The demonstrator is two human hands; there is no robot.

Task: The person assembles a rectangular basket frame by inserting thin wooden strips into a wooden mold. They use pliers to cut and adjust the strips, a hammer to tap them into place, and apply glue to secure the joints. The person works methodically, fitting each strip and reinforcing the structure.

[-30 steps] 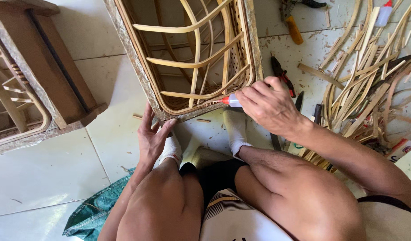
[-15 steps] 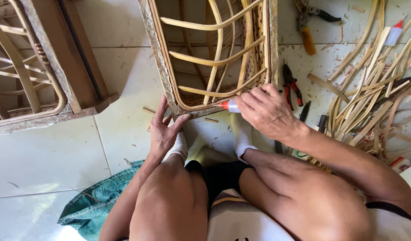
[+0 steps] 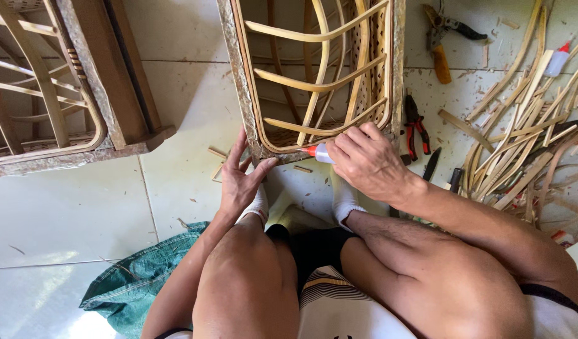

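right now i look down at my two hands over a white tile floor (image 3: pixel 82 207). my right hand (image 3: pixel 370 164) is curled tight around a small glue bottle (image 3: pixel 320 153). my fingers are pressed together on it, and only its red tip and a bit of its clear body peek out on the left side of my fist. the red tip touches the bottom edge of the rattan frame (image 3: pixel 314 69), right where a bent cane meets the edge.

my left hand (image 3: pixel 242 176) holds nothing. its fingers are spread, and they lie flat against the lower left corner of that same frame. the thumb points toward the glue bottle, and the two hands are near each other.

my feet in white socks (image 3: pixel 345 201) sit just below the frame, between my knees.

a second wooden frame (image 3: pixel 69 88) lies well apart on the left. to the right of my hand, red pliers (image 3: pixel 416 129) lie on the floor, just beside the frame. orange cutters (image 3: pixel 441 37) lie higher up. a big heap of cane strips (image 3: pixel 527 132) fills the right side, and another little bottle with a red cap (image 3: pixel 557 59) lies in it. a green bag (image 3: pixel 144 276) is under my left leg.
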